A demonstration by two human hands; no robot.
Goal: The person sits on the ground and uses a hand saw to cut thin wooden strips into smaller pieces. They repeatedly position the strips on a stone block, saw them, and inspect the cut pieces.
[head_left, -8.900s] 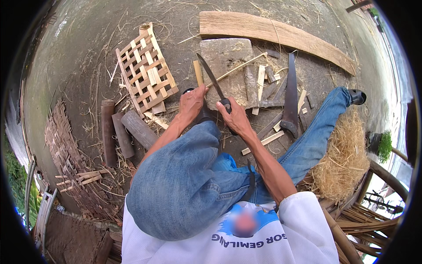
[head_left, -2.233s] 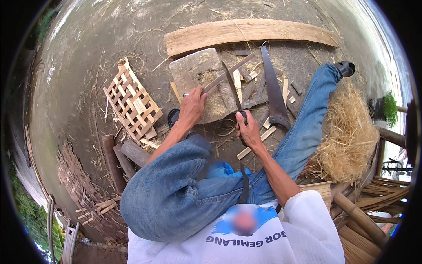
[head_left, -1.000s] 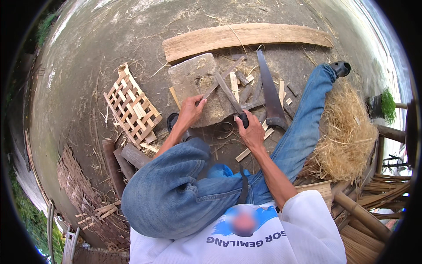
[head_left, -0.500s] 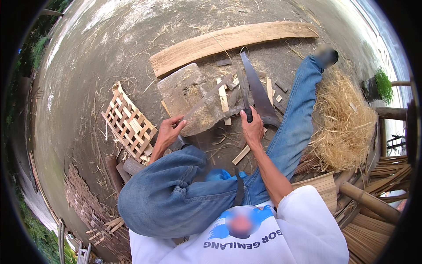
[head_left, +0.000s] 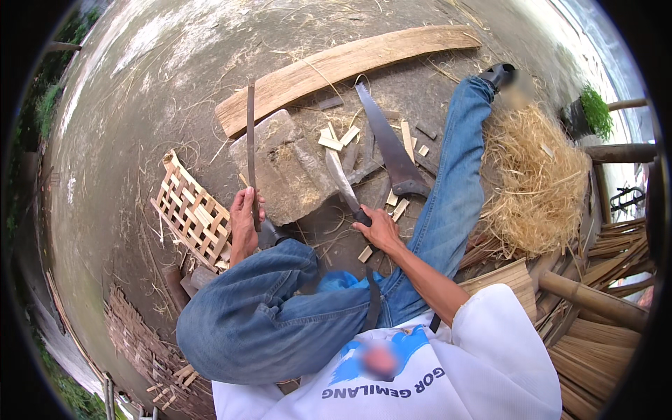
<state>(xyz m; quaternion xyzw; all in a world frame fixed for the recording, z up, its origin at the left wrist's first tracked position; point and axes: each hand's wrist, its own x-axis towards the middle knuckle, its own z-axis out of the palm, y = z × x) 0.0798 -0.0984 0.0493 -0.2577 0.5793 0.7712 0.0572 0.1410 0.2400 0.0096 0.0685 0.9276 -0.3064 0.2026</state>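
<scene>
Fingers of the left hand (head_left: 244,218) pinch a narrow dark strip (head_left: 250,133), while the right hand (head_left: 380,227) grips a knife (head_left: 341,178) by its handle (a saw (head_left: 389,143) lies near the blade)

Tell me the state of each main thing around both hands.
Left hand: closed on the dark strip.
Dark strip: held, free end pointing away.
Right hand: closed on the knife.
Knife: held, blade bare.
Handsaw: lying down, unheld.
Woven panel: lattice with gaps.
Plank: lying unheld.
Block: surface rough.
Pale fibre heap: loose.
</scene>
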